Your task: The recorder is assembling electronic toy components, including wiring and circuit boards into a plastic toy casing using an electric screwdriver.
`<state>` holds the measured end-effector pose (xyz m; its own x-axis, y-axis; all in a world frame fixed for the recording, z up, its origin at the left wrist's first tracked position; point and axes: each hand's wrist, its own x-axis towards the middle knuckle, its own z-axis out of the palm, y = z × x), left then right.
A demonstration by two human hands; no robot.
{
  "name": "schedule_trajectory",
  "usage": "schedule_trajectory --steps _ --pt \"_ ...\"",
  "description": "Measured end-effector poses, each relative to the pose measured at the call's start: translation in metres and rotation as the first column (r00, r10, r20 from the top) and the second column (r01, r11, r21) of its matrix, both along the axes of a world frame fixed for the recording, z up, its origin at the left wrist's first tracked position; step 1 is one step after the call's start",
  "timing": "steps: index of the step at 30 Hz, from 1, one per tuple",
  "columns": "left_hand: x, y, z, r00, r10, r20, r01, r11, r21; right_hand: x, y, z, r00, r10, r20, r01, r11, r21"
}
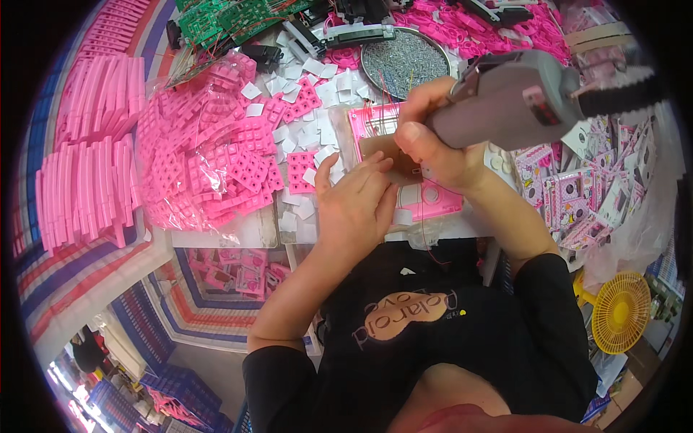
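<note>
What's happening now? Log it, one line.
right hand: holding grey plastic handheld tool | left hand: touching brown flat board | beneath board: pink plastic casing

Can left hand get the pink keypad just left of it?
Probably yes: the keypad lies close to the left hand, just a white square partly covering it; that hand would first leave the brown board.

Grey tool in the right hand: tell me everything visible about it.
The grey tool is a bulky, rounded handheld unit with a matte, plastic-looking shell and a small dark panel with reddish marks on its side. A black ribbed hose or cable leaves its wider right end. It slants down leftward, its narrower end gripped by the right hand above the brown board. That hand hides the working tip, so contact with the board and running state can't be told.
</note>
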<state>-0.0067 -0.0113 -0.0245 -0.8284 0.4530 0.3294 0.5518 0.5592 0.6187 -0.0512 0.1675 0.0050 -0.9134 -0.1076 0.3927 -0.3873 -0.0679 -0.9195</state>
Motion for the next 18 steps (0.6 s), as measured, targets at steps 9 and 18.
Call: schedule_trajectory --steps 9,18 --pt "-0.013 0.004 0.009 0.998 0.026 -0.054 -0.019 0.991 0.131 0.005 0.006 0.025 0.988 0.150 0.027 -0.130 0.925 -0.356" --pt "-0.023 0.015 0.011 0.973 -0.099 -0.210 0.137 0.975 0.175 0.014 0.008 0.041 0.978 0.206 0.039 -0.183 0.929 -0.322"
